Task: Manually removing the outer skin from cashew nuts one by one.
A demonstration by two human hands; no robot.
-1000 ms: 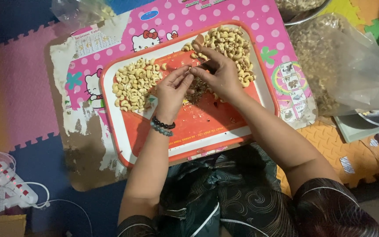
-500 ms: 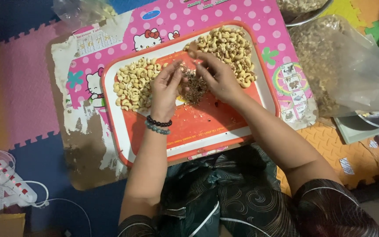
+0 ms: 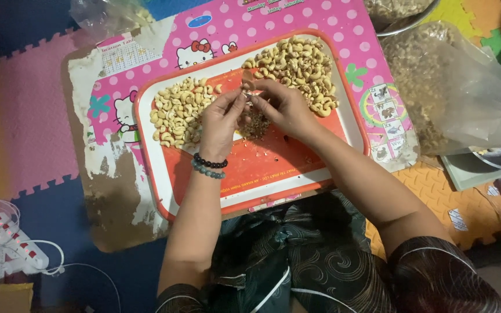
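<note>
An orange tray with a white rim (image 3: 273,168) lies on a worn pink board. It holds two heaps of pale cashew nuts: one at the left (image 3: 178,110), one at the back right (image 3: 297,66). Between them sits a small brown pile of skins (image 3: 256,123). My left hand (image 3: 220,119), with bead bracelets on the wrist, and my right hand (image 3: 285,104) meet above that pile. Their fingertips pinch a single cashew (image 3: 249,93) between them.
A big clear plastic bag of nuts (image 3: 436,87) lies to the right of the board, with a metal bowl (image 3: 401,14) behind it. A white power strip with cables (image 3: 13,246) rests at the lower left on coloured foam floor mats.
Both hands stay together over the skin pile, shifting slightly as the fingers work on a nut. The heaps look unchanged.
</note>
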